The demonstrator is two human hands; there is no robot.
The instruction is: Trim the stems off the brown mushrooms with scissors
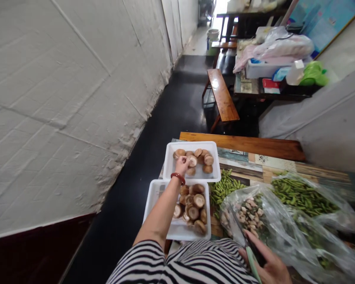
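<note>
My left hand point(182, 165), with a red bangle at the wrist, reaches over the far white tray point(169, 173). Its fingers pinch the edge of a shiitake mushroom point(192, 161) whose pale underside faces up. Several brown mushrooms point(208, 159) lie around it in that tray. Nearer to me, another white tray point(149, 205) holds more mushrooms point(192, 212), some with cut, pale undersides up. At the lower right, my right hand point(269, 264) is closed around scissors point(251, 258) with a pale green handle. Their dark blades point at a clear bag of mushroom stems point(251, 217).
Green pods point(225, 187) lie beside the trays, and more fill a clear plastic bag point(304, 195) at the right. A wooden bench point(242, 145) runs along the table's far edge. Another bench point(221, 94) and a cluttered table point(245, 95) stand beyond. A white wall point(62, 98) rises on the left.
</note>
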